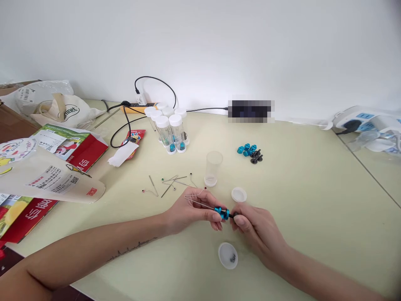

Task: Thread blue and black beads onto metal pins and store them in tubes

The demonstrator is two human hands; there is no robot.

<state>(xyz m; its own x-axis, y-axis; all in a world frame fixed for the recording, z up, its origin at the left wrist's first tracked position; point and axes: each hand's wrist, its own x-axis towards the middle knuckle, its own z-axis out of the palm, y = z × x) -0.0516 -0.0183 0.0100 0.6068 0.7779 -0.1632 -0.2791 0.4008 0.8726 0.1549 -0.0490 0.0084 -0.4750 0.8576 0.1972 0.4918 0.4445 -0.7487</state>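
Note:
Between the thumb and fingers of my left hand (199, 211) is a blue metal spool-shaped fitting (222, 212). A thin bent wire (200, 202) with a small red end runs from it back over that hand. My right hand (255, 223) pinches a black knobbed piece (235, 214), whose shaft lines up with the fitting's right end; how far it goes in is hidden. Below the hands lies a white cap (228, 256) with small dark parts in it. Another white cap (239, 195) and an upright clear tube (214, 168) stand just beyond them.
Several loose wires and rods (171, 182) lie left of the tube. Blue fittings (247, 149) and black pieces (256, 156) are piled at right. Capped tubes (169, 133) stand behind, near a power strip (134, 108). Bags and a paper cup (53, 175) crowd the left.

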